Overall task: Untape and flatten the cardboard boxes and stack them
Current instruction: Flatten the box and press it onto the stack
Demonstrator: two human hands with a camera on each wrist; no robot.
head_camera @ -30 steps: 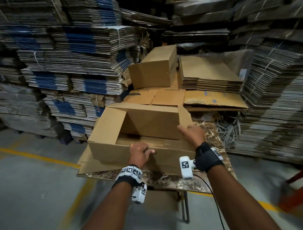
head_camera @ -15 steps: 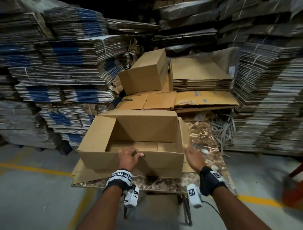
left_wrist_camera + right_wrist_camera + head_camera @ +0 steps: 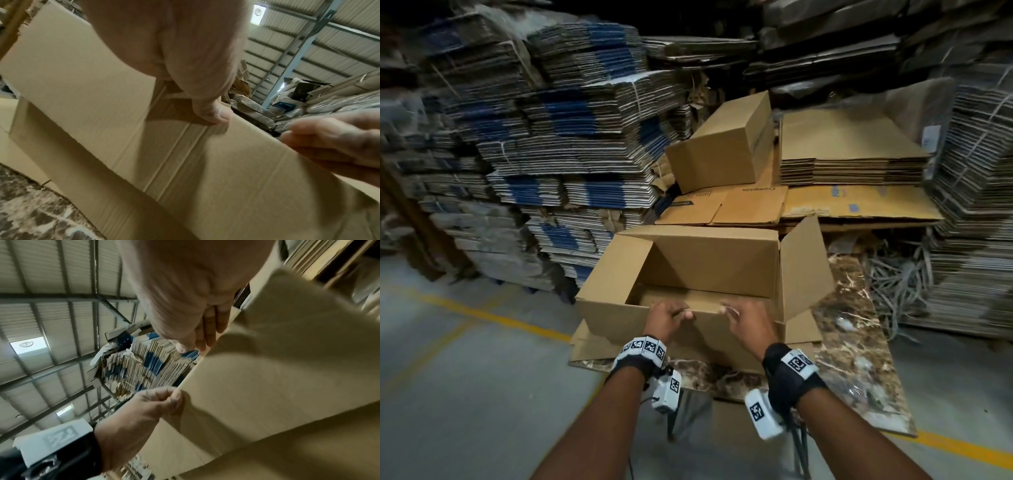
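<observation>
An open brown cardboard box [image 3: 705, 263] stands on a marble-patterned table [image 3: 852, 342], flaps spread, its right flap raised at a slant. My left hand [image 3: 671, 315] grips the top edge of the near wall, fingers curled over it and thumb [image 3: 213, 113] on the outer face. My right hand [image 3: 743, 318] holds the same edge just to the right, fingers [image 3: 205, 331] hooked over the rim. In the right wrist view the left hand [image 3: 156, 402] pinches that edge. In the left wrist view the right hand [image 3: 329, 138] is blurred.
A flattened sheet [image 3: 592, 346] lies under the box. Behind it sit a closed box [image 3: 722, 150] and a stack of flat cartons [image 3: 852, 157]. Tall bundles of cardboard rise on the left [image 3: 571, 137] and right [image 3: 969, 205]. Grey floor with a yellow line [image 3: 482, 315] lies to the left.
My right hand left the right flap and came to the near wall's edge beside the left hand. The right flap has swung up from flat. The left hand kept its grip.
</observation>
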